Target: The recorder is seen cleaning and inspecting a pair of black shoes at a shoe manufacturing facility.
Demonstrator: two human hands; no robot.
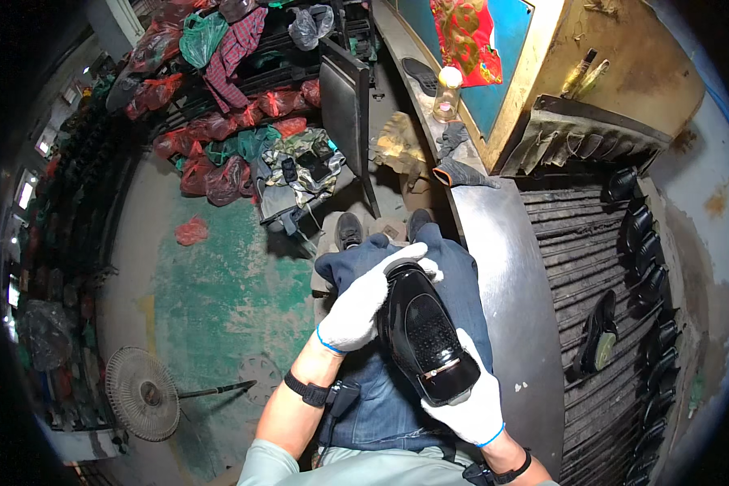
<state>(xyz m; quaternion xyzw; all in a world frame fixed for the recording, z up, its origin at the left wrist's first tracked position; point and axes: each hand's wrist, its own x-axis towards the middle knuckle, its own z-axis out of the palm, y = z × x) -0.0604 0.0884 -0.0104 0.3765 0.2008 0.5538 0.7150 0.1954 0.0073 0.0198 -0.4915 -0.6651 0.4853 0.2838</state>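
A shiny black shoe (419, 326) with a perforated upper and a small metal trim lies across my lap, held in both hands. My left hand (370, 301), in a white knit glove with a blue cuff, grips one end and its side. Around the other end, close to the metal trim, my gloved right hand (471, 397) is wrapped. Parts of the fingers of both hands are hidden behind the shoe. Beneath it are my blue jeans (364, 417).
At my right runs a metal ledge (510, 267), then a slatted conveyor (571, 275) with several black shoes (598, 328). A grey glove (462, 172) and a jar (447, 97) rest on the ledge. A chair (344, 105) stands ahead, a fan (143, 394) at left.
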